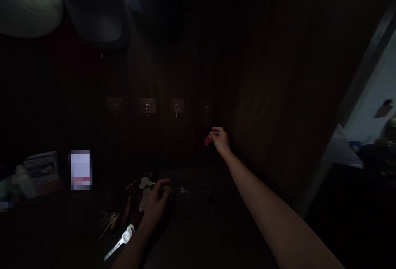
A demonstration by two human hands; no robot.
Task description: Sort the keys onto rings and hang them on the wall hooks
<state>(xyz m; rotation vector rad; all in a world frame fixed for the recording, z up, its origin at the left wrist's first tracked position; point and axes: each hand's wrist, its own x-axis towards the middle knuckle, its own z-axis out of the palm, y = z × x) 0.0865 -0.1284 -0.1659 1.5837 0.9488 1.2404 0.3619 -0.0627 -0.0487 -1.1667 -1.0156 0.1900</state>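
My right hand is raised at the dark wooden panel, its fingers pinched on a small red keychain tag. Just above those fingers, a metal hook is fixed to the panel, and small shiny metal pieces, too dim to make out, hang at it. Low over the dark surface is my left hand, fingers curved and apart, with nothing seen in it. A small key lies right of its fingertips. On its left sit a white clover-shaped thing and a bunch of keys.
Three more hooks on clear pads, including one hook, line the panel to the left. A white strap-like object lies by my left forearm. A box and a bottle stand far left. Caps hang above.
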